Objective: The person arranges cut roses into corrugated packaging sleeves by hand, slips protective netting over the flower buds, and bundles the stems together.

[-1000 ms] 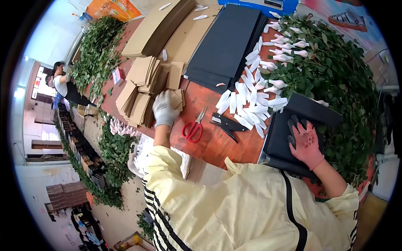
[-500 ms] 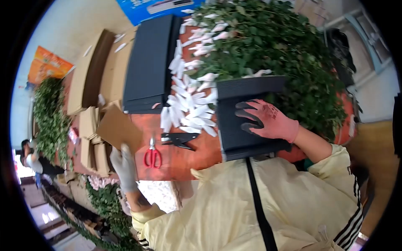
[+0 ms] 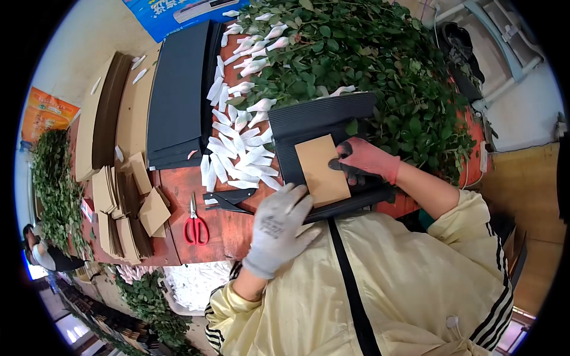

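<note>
A tan cardboard piece (image 3: 323, 172) lies over a black corrugated sheet (image 3: 285, 127), which is folded up at its far and near sides. My right hand (image 3: 365, 161), in a pink glove with dark fingertips, is closed on the cardboard's right edge. At the lower left corner of the cardboard is my left hand (image 3: 280, 225) in a pale grey glove, its fingers stretched and the thumb apart. To the left of that hand lie a black stapler-like tool (image 3: 230, 200) and red-handled scissors (image 3: 195, 228).
White-netted flower buds (image 3: 237, 145) and leafy stems (image 3: 368, 53) cover the far side of the table. Black sheets (image 3: 178, 95) and cardboard stacks (image 3: 122, 219) lie left. A bin of white netting (image 3: 193, 285) stands below the edge. Another person (image 3: 47, 255) is at far left.
My left hand has come rightward from the cardboard stacks, and a cardboard piece now lies on the black sheet. My right hand has gone from lying spread on the sheet to gripping that piece.
</note>
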A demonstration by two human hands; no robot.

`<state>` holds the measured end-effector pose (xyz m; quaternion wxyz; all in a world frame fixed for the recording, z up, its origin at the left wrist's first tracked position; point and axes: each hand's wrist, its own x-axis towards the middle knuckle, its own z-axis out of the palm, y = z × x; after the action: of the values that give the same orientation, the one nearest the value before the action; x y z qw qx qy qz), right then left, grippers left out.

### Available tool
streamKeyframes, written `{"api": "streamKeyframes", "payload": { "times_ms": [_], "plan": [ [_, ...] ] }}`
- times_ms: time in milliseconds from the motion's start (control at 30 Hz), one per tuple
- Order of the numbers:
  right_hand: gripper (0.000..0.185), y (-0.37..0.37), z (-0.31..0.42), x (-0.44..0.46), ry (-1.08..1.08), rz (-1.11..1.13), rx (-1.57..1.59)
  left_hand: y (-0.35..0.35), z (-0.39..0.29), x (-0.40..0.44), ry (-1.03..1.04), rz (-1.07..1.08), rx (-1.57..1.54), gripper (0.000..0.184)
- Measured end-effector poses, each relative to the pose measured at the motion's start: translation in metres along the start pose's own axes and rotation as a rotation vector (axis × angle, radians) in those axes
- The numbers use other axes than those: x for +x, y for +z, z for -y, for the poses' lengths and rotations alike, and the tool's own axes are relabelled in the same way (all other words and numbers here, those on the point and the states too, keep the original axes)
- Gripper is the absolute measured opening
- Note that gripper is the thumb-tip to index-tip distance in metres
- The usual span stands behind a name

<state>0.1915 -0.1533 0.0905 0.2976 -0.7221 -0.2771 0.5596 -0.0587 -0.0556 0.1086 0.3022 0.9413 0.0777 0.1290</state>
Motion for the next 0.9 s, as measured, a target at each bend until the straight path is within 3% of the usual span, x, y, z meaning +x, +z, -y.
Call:
{"api": "streamKeyframes", "payload": {
  "times_ms": [33,100,167,233,467,500,567,600,667,733,767,833,867,900],
  "plan": [
    [0.022,0.004,0.006,-0.002,0.000,0.000,0.005,0.008,-0.002,0.003,0.001,0.005,0.002,0.054],
    [0.026,0.009,0.013,-0.004,0.055,-0.075,-0.304,0.025,-0.001,0.007,-0.029,0.092,0.067,0.058],
    [0.031,0.014,0.001,0.000,-0.016,-0.109,-0.436,0.032,0.001,0.008,-0.031,0.109,0.093,0.057],
    [0.022,0.018,-0.004,0.001,-0.154,-0.270,-0.483,0.035,0.001,0.011,-0.069,0.097,0.130,0.056],
    [0.034,0.015,0.026,-0.013,0.000,-0.097,-0.714,0.036,0.003,0.016,-0.021,0.091,0.159,0.057],
    [0.036,0.016,-0.016,0.006,-0.334,-0.329,-0.994,0.035,0.001,0.017,-0.025,0.092,0.141,0.058],
    [0.037,0.012,0.010,-0.004,-0.222,-0.123,-1.182,0.029,-0.006,0.024,-0.034,0.103,0.175,0.061],
    [0.037,0.003,0.026,-0.010,-0.219,-0.147,-1.195,0.025,-0.007,0.027,-0.022,0.117,0.174,0.059],
    [0.035,-0.014,0.062,-0.018,-0.462,-0.067,-1.060,0.016,-0.006,0.036,-0.010,0.110,0.188,0.058],
    [0.027,-0.047,0.096,0.000,-0.696,-0.307,-0.908,0.005,-0.008,0.047,-0.089,0.326,0.199,0.056],
    [0.024,-0.064,0.114,0.017,-0.762,-0.405,-0.913,-0.003,-0.010,0.053,-0.093,0.316,0.210,0.056],
    [0.020,-0.102,0.132,0.076,-0.851,-0.496,-0.951,-0.021,-0.012,0.067,-0.115,0.529,0.149,0.050],
    [0.021,-0.115,0.130,0.114,-0.946,-0.519,-1.016,-0.030,-0.005,0.067,0.072,0.303,0.099,0.045],
    [0.022,-0.124,0.129,0.149,-1.041,-0.546,-1.084,-0.047,0.001,0.071,0.075,0.298,0.117,0.045]
  ]
}}
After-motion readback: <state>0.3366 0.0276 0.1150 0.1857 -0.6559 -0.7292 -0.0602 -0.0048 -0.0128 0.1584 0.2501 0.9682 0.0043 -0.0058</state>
